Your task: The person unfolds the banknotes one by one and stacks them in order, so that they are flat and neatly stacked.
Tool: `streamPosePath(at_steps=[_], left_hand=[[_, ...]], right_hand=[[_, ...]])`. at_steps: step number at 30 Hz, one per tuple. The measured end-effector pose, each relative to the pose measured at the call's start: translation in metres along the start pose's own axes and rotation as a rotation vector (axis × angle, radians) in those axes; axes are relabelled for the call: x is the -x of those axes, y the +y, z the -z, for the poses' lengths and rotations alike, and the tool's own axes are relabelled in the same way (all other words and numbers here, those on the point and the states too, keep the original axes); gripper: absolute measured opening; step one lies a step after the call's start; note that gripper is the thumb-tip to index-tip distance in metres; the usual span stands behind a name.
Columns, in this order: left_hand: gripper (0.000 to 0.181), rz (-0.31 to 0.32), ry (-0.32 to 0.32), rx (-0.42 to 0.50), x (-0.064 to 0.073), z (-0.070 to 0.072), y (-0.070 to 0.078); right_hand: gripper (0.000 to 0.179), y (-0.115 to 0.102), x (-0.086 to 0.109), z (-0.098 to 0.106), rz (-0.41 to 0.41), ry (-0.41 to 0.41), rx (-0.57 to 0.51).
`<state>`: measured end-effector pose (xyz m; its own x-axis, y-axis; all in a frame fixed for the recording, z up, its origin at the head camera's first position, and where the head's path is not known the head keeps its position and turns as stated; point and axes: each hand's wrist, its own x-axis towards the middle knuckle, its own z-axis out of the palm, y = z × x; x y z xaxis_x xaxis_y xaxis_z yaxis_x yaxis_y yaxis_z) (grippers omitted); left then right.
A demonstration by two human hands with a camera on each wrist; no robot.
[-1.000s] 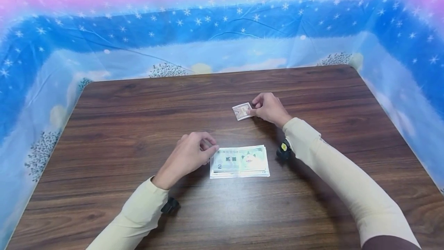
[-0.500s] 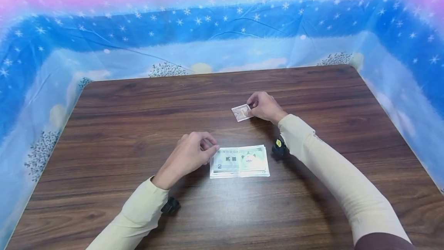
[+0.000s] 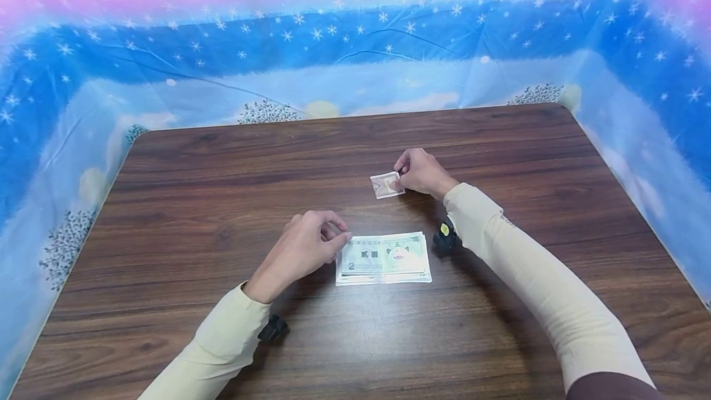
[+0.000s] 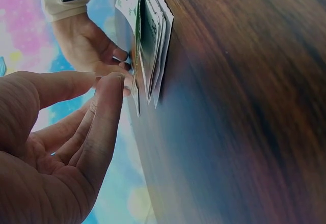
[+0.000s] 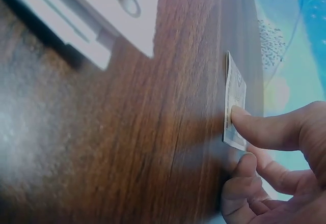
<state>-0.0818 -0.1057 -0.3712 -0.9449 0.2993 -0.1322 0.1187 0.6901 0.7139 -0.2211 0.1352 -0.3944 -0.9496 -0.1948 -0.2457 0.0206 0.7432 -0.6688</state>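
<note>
My right hand (image 3: 423, 173) pinches the right end of a small brownish banknote (image 3: 383, 186), which looks folded. In the right wrist view the thumb lies on the face of the note (image 5: 236, 89), with fingertips just behind its edge. A stack of pale green play-money banknotes (image 3: 384, 261), the top one marked 2, lies on the table nearer the body. At its upper left corner my left hand (image 3: 302, 249) hovers, thumb and forefinger loosely bent. The left wrist view shows those fingertips close together with no note between them, beside the stack's fanned edges (image 4: 155, 46).
The dark wood-grain table (image 3: 222, 190) spans the view beneath both arms. Behind it and along both sides hangs a pink and blue cloth (image 3: 344, 36) with snowflakes. A black wrist camera (image 3: 446, 238) sits under the right sleeve, another (image 3: 273, 329) under the left.
My right hand has shifted a little left, and the small banknote has turned slightly and come a bit nearer the body. My left hand and the stack have stayed put.
</note>
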Motion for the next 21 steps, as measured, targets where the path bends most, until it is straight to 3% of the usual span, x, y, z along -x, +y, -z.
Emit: streamPosePath(at_steps=[14,21], left_hand=[[0.017,-0.006,-0.002,0.004,0.0001,0.0006,0.0002],[0.017,0.002,-0.005,0.006,0.0009,0.0011,0.0001]], right_hand=[[0.034,-0.0006,0.0009,-0.0021,0.047,0.034,-0.028],[0.030,0.0011,0.0012,-0.0013,0.042,0.032,0.012]])
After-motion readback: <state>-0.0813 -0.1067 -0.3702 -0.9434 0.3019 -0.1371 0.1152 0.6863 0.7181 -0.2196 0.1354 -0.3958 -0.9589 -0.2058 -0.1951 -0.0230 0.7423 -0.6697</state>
